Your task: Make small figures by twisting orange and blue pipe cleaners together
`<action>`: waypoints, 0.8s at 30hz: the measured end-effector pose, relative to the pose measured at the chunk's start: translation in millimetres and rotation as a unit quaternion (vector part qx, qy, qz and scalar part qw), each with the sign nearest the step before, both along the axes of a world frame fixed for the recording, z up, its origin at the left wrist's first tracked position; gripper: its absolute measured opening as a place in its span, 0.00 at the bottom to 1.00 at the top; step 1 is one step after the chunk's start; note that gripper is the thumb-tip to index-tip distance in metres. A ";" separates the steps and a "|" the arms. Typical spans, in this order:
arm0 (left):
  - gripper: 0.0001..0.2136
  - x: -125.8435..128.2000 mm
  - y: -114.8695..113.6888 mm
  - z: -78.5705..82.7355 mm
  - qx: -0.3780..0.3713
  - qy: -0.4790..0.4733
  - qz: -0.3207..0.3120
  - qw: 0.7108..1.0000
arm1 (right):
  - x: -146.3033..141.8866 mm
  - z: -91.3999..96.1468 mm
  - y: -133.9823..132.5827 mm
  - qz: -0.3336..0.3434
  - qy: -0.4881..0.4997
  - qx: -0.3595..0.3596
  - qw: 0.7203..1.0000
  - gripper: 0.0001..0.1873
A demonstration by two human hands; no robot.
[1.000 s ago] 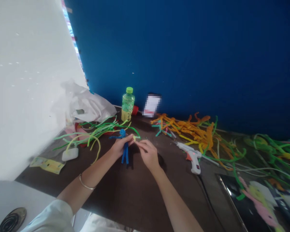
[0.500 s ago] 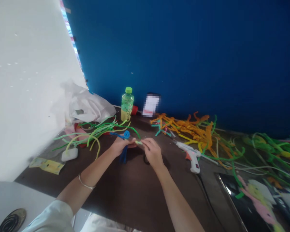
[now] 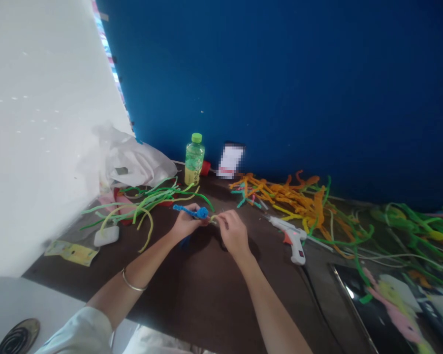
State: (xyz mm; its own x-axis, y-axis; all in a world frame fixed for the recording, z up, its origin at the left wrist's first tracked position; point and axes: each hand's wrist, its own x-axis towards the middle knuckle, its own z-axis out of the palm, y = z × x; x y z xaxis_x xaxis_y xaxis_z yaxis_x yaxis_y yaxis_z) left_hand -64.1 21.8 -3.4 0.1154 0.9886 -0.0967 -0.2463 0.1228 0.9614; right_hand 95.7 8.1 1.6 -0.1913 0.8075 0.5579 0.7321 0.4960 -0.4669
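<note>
My left hand (image 3: pixel 187 222) is closed around a blue pipe-cleaner figure (image 3: pixel 201 213), whose round coiled end sits above the fingers. A blue strand sticks out to the left, and more blue hangs in shadow beneath the hand. My right hand (image 3: pixel 233 230) pinches a small pale yellow-green pipe cleaner (image 3: pixel 213 219) right beside the blue figure. The fingertips of both hands are close together, and they partly hide where the two pieces meet.
Green pipe cleaners (image 3: pixel 158 196) lie left, near a white case (image 3: pixel 106 236). A green-capped bottle (image 3: pixel 194 160) and phone (image 3: pixel 230 160) stand at the back. Orange pipe cleaners (image 3: pixel 291 194), a hot glue gun (image 3: pixel 291 235) with its cord, and a black tray (image 3: pixel 369 300) lie right.
My left hand has turned, bringing the blue figure's coiled end right and slightly down, while the hanging blue strands have swung mostly out of sight. My right hand has barely moved.
</note>
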 end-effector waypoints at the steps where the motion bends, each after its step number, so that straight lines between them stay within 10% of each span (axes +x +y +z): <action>1: 0.15 0.1 0.1 0.1 0.012 0.004 0.010 1.000 | -1.8 0.0 -0.8 0.004 0.008 -0.002 1.000 0.09; 11: 0.11 3.1 3.1 2.8 -0.012 -0.056 0.140 0.988 | -16.1 2.9 -7.6 0.069 0.089 -0.024 0.993 0.07; 24: 0.15 -0.3 2.4 8.7 -0.101 -0.183 0.062 0.976 | -7.0 -3.0 -0.7 0.057 0.031 0.003 0.998 0.09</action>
State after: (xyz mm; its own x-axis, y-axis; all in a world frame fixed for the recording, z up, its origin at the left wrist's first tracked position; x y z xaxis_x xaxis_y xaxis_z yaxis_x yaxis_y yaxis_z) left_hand -64.4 24.2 5.3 0.0591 0.9621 -0.2661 -0.5943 0.2481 0.7650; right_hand 88.7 7.5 -1.4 -0.2468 0.7791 0.5763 0.6398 0.5777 -0.5069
